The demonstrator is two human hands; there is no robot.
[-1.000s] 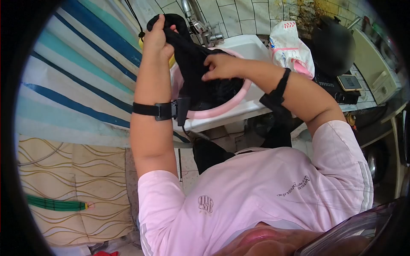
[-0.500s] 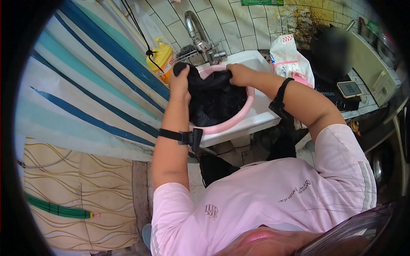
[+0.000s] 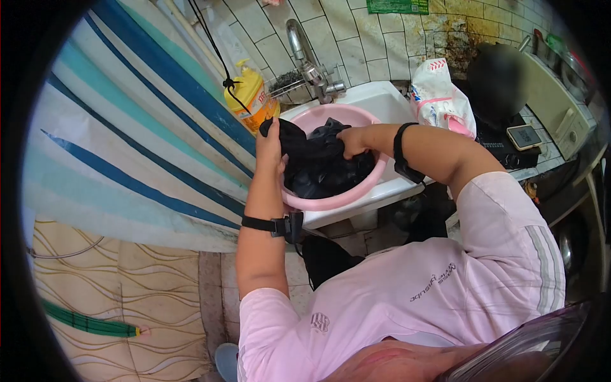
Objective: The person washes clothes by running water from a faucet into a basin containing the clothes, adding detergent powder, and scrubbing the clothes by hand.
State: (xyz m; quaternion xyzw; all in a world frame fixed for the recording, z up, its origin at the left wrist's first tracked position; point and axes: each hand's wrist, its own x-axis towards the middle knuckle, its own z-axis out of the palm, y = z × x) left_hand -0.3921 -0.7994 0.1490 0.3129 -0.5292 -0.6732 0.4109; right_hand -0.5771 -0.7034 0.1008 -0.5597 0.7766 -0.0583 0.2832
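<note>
A person in a pale pink T-shirt stands at a small white sink (image 3: 388, 102), seen from a camera on their own head looking down over chest and arms. Both hands are closed on a wet-looking black garment (image 3: 318, 159) that lies bunched in a pink plastic basin (image 3: 331, 200). The left hand (image 3: 270, 149) grips a fold of the cloth at the basin's left rim, lifting it slightly above the edge; the right hand (image 3: 353, 141) clutches another fold near the basin's middle. The basin sits in the sink with its near rim reaching out past the sink's front edge, so a hard pull toward the body could likely tip it or slop water onto the floor. The fold raised over the left rim may also drip outside the basin, and the floor below could turn slippery. A curved metal tap (image 3: 309, 57) rises from the sink's far edge, close behind the hands, so a lifted garment might snag on it. A yellow detergent bottle (image 3: 251, 95) stands at the sink's far left corner, near enough for the left elbow or cloth to knock over. A white and pink plastic bag (image 3: 442, 95) rests just past the sink's right edge, and a phone (image 3: 525, 135) lies farther right on a dark counter. A striped blue, teal and white curtain (image 3: 127, 140) hangs along the left, over patterned beige flooring, and the wall behind is grubby white tile.
</note>
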